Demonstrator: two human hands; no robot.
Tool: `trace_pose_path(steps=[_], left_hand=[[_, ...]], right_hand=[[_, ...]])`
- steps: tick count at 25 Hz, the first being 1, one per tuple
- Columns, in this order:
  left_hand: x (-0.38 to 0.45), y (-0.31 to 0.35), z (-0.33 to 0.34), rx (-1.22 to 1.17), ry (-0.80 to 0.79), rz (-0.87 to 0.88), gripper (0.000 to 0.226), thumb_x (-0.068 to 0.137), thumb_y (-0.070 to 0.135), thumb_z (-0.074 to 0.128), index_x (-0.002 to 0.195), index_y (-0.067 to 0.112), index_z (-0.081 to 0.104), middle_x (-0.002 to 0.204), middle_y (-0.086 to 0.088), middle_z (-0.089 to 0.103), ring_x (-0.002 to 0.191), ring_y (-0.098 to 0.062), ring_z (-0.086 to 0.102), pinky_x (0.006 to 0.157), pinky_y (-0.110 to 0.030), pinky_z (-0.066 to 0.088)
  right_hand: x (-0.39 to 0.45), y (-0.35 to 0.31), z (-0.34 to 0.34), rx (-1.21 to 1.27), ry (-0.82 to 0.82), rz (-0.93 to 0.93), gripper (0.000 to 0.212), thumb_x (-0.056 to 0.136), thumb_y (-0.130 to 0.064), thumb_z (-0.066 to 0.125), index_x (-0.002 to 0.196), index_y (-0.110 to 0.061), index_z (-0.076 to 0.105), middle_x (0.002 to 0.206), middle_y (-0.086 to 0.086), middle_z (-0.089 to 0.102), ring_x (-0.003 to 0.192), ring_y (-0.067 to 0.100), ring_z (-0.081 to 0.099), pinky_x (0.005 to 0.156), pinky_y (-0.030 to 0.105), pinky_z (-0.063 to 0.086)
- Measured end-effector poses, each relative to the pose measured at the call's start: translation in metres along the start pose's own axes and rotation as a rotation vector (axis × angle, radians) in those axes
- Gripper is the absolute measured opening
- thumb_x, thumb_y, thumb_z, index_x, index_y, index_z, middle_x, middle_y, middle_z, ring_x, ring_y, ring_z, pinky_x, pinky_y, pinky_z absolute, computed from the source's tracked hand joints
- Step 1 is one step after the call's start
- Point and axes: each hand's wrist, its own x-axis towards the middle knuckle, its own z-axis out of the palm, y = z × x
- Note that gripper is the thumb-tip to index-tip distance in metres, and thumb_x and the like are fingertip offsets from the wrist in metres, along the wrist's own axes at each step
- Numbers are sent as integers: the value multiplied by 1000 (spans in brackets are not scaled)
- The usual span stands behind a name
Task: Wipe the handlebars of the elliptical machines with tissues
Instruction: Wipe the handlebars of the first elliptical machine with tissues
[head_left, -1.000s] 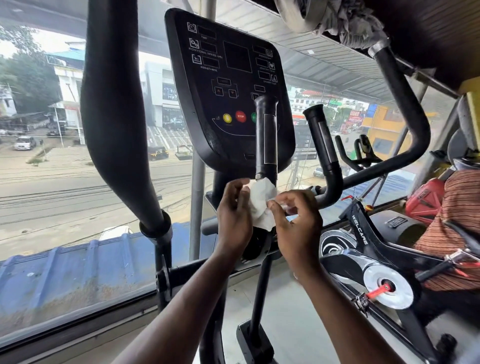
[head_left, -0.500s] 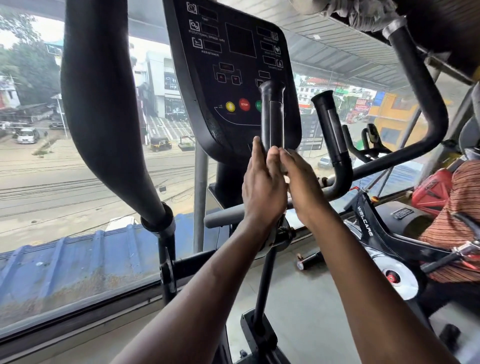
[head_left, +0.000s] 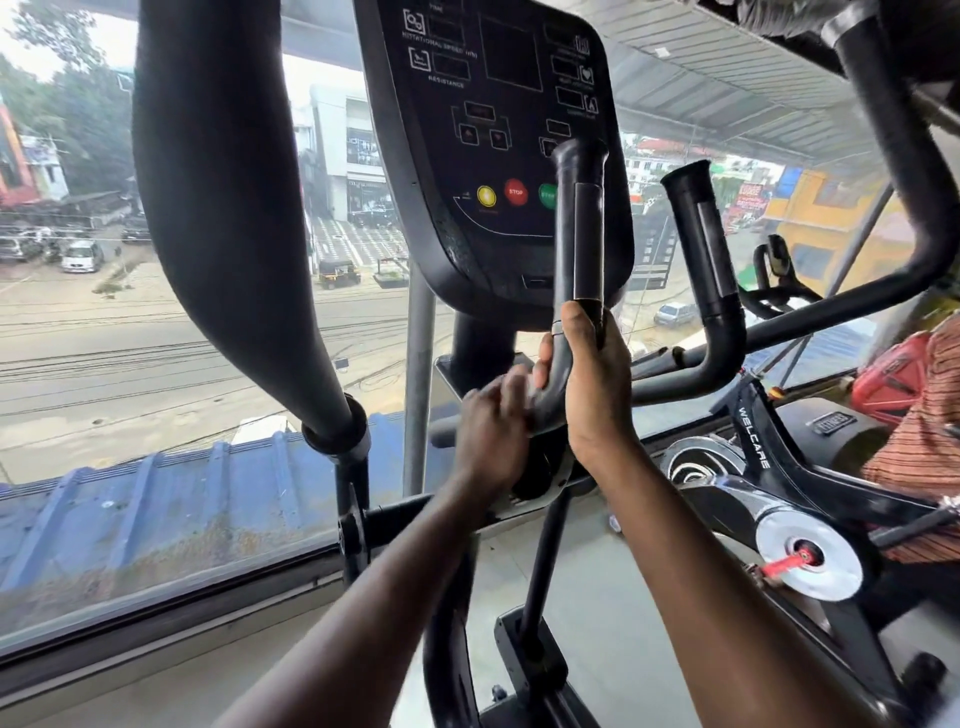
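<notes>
In the head view, two hands hold one upright handlebar (head_left: 579, 228) in front of the console (head_left: 493, 130). The right hand (head_left: 592, 384) curls its fingers around the bend. The left hand (head_left: 493, 426) grips the bar just below it. A second handlebar (head_left: 701, 244) stands free at the right. No tissue can be seen.
</notes>
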Motion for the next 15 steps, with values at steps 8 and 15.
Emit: trace_pose_path(steps=[8, 15], left_hand=[[9, -50, -10, 107, 102, 34, 43, 96, 20, 29, 74, 19, 66, 69, 3, 64, 73, -19, 59, 68, -28, 44], [-3, -9, 9, -28, 50, 115, 41, 94, 30, 36, 59, 14, 49, 56, 5, 50, 57, -15, 46, 59, -38, 39]], right_hand=[[-2, 6, 3, -115, 101, -94, 18, 91, -28, 56, 79, -16, 49, 57, 0, 47, 44, 14, 43, 43, 23, 39], [-2, 7, 3, -98, 119, -94, 17, 90, -27, 57, 77, -17, 50, 55, 1, 47, 43, 16, 42, 45, 25, 38]])
